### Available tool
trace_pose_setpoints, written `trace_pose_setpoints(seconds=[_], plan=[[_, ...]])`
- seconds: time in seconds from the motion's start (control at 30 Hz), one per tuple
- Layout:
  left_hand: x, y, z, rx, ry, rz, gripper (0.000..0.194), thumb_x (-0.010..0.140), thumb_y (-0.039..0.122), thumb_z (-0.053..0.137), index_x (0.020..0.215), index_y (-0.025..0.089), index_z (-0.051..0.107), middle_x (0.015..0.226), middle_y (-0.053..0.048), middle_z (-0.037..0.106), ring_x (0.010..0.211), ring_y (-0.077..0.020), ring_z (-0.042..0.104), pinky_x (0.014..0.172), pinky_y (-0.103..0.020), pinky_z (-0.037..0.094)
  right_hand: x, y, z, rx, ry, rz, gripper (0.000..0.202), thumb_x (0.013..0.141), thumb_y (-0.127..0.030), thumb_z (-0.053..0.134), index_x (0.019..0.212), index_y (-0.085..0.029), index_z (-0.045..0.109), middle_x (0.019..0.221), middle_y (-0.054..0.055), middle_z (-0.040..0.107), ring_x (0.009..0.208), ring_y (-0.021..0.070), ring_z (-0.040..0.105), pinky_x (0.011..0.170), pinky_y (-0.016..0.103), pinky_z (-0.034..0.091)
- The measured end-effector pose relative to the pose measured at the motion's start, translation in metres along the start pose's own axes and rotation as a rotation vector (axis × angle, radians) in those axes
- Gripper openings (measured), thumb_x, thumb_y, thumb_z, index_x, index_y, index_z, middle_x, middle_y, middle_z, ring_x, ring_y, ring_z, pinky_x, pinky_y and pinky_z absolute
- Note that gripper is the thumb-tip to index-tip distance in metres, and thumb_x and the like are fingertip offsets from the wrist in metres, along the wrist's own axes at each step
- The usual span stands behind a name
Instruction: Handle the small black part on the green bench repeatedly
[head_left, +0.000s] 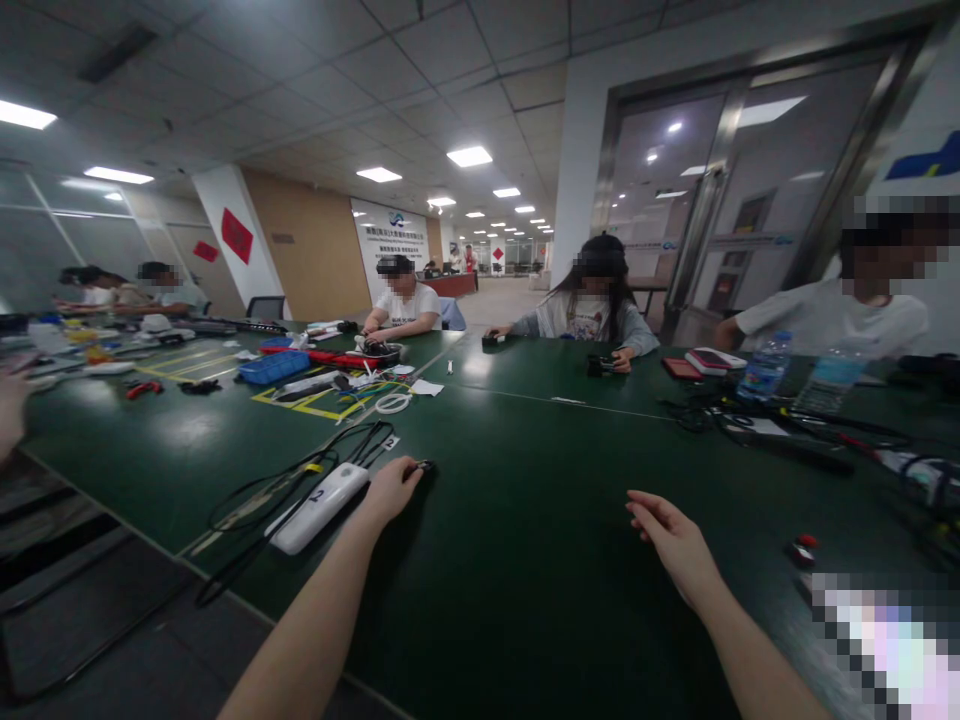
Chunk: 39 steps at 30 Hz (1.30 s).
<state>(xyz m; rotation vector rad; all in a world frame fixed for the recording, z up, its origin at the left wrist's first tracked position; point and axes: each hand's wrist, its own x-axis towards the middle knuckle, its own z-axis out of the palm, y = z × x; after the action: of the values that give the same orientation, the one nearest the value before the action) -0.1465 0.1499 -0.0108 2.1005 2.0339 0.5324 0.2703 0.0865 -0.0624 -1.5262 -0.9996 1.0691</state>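
Observation:
My left hand (394, 489) is closed on a small dark object (426, 466) at the table's middle, its kind too small to make out. Just left of that wrist lies a white power bank-like block (319, 508) marked "2", with black cables (259, 487) looped beside it. Hovering over the green table (517, 600), my right hand (671, 540) has its fingers loosely stretched out, slightly bent, and nothing shows in them. To its right sits a small black object with a red top (802, 548).
A blue basket (274, 367), wires and tools lie at the left. Water bottles (765, 365), a red-and-white stack (709, 362) and tangled black cables crowd the right. A pixelated bright screen (892, 640) stands at the lower right. Several people sit round the table.

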Motion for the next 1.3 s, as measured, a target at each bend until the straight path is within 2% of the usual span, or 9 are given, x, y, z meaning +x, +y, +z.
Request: trace_pose_setpoints(seconds=[0.2, 0.47, 0.8, 1.3], plan=[[0.001, 0.0, 0.002, 0.028, 0.024, -0.008, 0.016, 0.081, 0.029, 0.043, 0.077, 0.017, 0.052, 0.078, -0.004, 0.056, 0.074, -0.0171, 0.052, 0.065, -0.025, 0.037, 0.004, 0.007, -0.002, -0.009, -0.021, -0.019, 0.045, 0.065, -0.043, 0.06, 0.104, -0.022, 0.059, 0.099, 0.007, 0.063, 0.085, 0.025, 0.058, 0.068, 0.036, 0.049], [0.002, -0.004, 0.001, 0.039, 0.005, 0.028, 0.015, 0.081, 0.03, 0.044, 0.075, 0.018, 0.051, 0.078, -0.004, 0.055, 0.073, -0.0166, 0.051, 0.065, -0.025, 0.036, -0.004, -0.006, -0.001, -0.015, -0.012, 0.016, 0.04, 0.065, -0.038, 0.058, 0.101, -0.021, 0.06, 0.099, 0.008, 0.063, 0.085, 0.0258, 0.057, 0.07, 0.039, 0.048], [0.0, 0.0, 0.0, 0.08, 0.015, 0.036, 0.013, 0.081, 0.025, 0.042, 0.073, 0.017, 0.048, 0.081, -0.005, 0.05, 0.074, -0.0165, 0.05, 0.068, -0.027, 0.037, -0.001, -0.001, -0.002, -0.013, -0.008, -0.008, 0.044, 0.064, -0.042, 0.061, 0.103, -0.021, 0.06, 0.098, 0.008, 0.064, 0.085, 0.0255, 0.058, 0.068, 0.037, 0.048], [0.004, -0.005, 0.002, 0.084, 0.025, 0.021, 0.012, 0.081, 0.026, 0.045, 0.073, 0.018, 0.048, 0.077, -0.003, 0.053, 0.073, -0.016, 0.051, 0.065, -0.025, 0.036, 0.001, 0.002, -0.002, -0.044, -0.041, -0.009, 0.042, 0.069, -0.043, 0.057, 0.105, -0.021, 0.057, 0.1, 0.007, 0.061, 0.087, 0.0257, 0.056, 0.072, 0.038, 0.048]])
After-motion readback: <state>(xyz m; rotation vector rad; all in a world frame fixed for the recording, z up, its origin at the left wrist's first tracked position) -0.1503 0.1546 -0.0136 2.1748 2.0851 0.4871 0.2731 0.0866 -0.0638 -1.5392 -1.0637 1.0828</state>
